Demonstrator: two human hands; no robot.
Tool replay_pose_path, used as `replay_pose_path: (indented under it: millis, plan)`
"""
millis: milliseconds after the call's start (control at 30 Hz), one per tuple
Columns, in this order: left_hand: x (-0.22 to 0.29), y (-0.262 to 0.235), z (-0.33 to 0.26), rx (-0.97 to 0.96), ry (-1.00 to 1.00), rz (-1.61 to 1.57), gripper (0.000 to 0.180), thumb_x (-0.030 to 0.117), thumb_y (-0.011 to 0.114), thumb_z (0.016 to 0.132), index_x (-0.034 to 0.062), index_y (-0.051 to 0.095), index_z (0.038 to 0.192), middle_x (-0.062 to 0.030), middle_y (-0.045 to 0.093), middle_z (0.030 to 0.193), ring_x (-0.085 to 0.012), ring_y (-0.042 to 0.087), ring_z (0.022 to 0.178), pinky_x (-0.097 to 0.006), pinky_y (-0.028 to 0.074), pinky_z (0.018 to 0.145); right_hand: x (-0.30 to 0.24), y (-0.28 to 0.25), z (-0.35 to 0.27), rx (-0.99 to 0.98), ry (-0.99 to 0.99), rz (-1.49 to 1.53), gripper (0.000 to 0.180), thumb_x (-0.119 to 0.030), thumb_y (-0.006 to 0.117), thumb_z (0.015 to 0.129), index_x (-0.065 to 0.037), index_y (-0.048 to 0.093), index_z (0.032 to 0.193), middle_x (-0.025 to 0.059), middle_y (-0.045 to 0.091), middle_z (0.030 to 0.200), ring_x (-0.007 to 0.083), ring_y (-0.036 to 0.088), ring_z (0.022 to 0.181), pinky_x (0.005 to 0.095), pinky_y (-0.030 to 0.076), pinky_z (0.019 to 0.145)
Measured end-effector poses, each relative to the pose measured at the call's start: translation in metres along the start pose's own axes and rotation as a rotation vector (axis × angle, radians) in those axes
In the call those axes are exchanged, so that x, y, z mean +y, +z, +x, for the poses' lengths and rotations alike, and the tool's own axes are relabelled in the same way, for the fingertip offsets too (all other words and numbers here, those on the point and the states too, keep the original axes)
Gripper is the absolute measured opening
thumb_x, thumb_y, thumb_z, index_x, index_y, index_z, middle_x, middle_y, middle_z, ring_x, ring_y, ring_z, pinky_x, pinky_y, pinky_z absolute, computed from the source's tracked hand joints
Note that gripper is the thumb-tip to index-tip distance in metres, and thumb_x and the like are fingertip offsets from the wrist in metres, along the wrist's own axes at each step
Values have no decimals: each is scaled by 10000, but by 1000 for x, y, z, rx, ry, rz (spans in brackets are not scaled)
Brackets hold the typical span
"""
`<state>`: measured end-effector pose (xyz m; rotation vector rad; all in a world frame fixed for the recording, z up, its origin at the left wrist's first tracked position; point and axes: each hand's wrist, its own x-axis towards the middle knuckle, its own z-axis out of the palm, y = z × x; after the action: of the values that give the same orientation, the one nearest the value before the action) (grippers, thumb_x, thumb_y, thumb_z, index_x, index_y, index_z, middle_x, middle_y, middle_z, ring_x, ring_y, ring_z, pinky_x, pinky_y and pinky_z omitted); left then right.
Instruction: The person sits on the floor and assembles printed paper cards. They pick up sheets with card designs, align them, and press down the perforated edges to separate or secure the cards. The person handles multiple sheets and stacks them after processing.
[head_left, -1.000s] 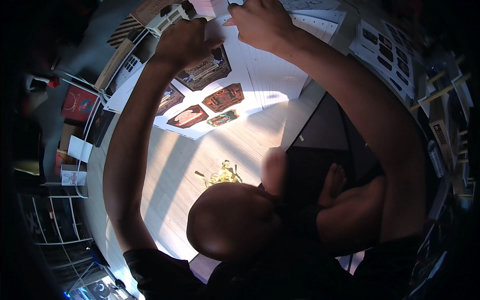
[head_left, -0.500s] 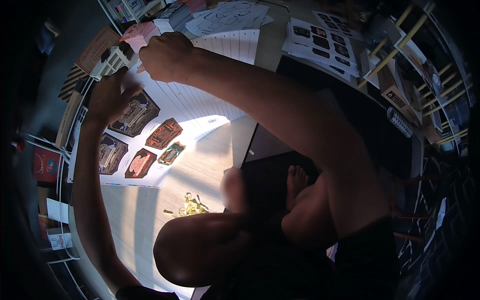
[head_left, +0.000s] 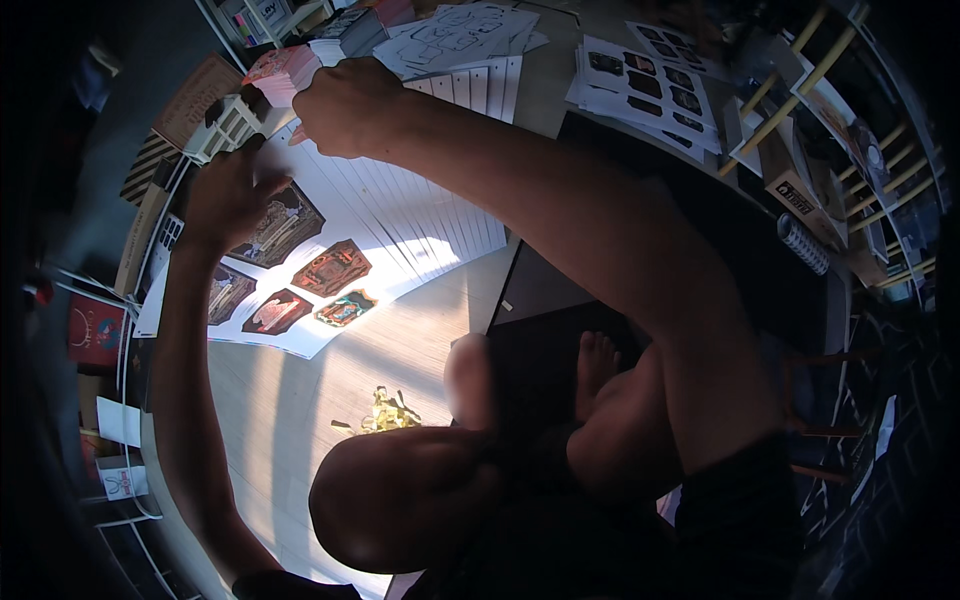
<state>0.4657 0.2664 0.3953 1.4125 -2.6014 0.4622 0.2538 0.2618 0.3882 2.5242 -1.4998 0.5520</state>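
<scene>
A fanned stack of large white sheets lies ahead of me on the light wooden surface. Its top sheet carries dark, ornate badge-shaped prints and a bright patch of light. My right hand is closed at the far edge of the stack, knuckles up, the paper's edge apparently pinched in its fingers; the pinch itself is mostly hidden. At the stack's left side my left hand rests over the sheet, thumb held apart from the fingers, partly covering a large print.
A clump of shiny yellow pieces lies near my knee. Booklet stacks and a small white rack stand beyond my hands. More printed sheets lie far right, near wooden rods and a cardboard box. My bare foot rests on a dark mat.
The top sheet's near edge has shifted away from me and now curves, and the sheets fan out more to the right. My right hand has moved slightly right; my left hand barely moved.
</scene>
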Motion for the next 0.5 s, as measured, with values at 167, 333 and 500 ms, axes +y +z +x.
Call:
replay_pose_path:
  millis: [167,333,500]
  plan:
    - [5,-5,5,-86,-164,88,483,284,729,885,3,567,1243,-246,713,974,-417,696,949,-509,561,818,-14,13,10,66,-15,-126,239,-282,677,897,-70,769,956,168,747,898,310,742,858,429,583,769]
    - [2,-8,10,-110,11,-105,535,295,711,900,28,534,1328,-235,705,1044,-410,676,1019,-509,541,874,30,1,20,-116,-122,-66,340,-382,642,953,-59,747,972,135,745,894,294,738,861,436,592,733]
    - [-7,-19,-13,-142,-259,217,466,292,720,892,28,600,1256,-253,719,955,-407,716,906,-495,582,790,-33,27,29,126,-38,-7,256,-321,693,909,-78,762,946,104,751,836,272,749,840,414,606,704]
